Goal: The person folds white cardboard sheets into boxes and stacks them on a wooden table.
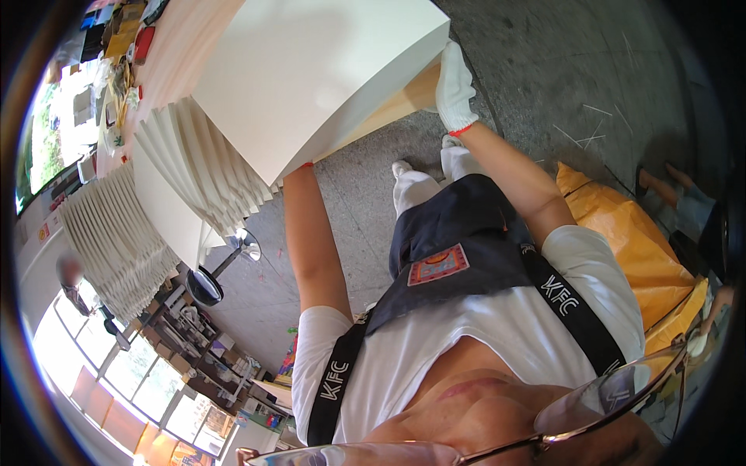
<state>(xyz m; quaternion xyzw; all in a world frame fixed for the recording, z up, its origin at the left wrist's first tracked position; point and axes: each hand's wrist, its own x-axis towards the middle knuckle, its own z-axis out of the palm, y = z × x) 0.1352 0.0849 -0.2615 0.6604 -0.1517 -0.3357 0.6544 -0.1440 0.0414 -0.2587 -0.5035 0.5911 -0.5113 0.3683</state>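
A large, thick white stack [311, 70], apparently of sheets or boards, fills the space in front of me. A pale tan surface [392, 105] shows beneath its near side. My right hand [456, 87], in a white knitted glove with a red cuff, grips the right edge of the stack near its corner. My left forearm [315, 248] reaches under the stack's near left corner. Only a red cuff edge shows there; the left hand itself is hidden. Close to that corner, fanned white sheets [198, 163] hang in wavy layers.
More layered white sheets [116, 233] stand farther left. A black round-headed object [204, 286] is beside them. Shelves with boxes [198, 330] line the lower left. An orange-yellow sack [622, 241] lies at my right. Thin white strips [583, 136] litter the grey floor [536, 62]. Another person [699, 210] is at far right.
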